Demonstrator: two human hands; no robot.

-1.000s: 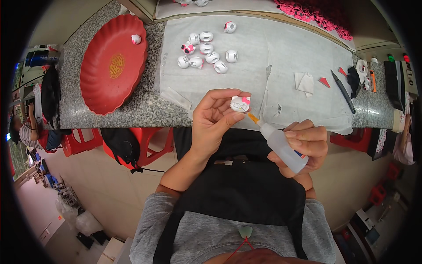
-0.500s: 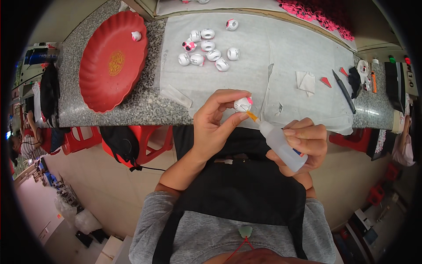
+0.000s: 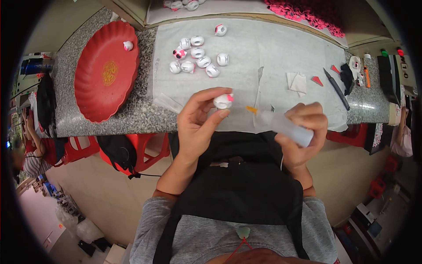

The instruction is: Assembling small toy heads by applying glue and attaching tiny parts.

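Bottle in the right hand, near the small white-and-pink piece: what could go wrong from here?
1. The right hand tilts the bottle with its amber nozzle toward the held piece; if it contains liquid, a drop might land astray.
2. The left hand pinches that small, rounded piece, so it could slip.
3. Loose white pieces lie close together on the pale sheet; a bump might roll them.

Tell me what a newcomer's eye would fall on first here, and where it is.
Probably the big red scalloped tray on the granite counter at left. Next, at centre, the left hand pinches a white-and-pink bead, while the right hand grips a translucent squeeze bottle, its amber tip apart from the bead. A bright pink heap stands out at upper right.
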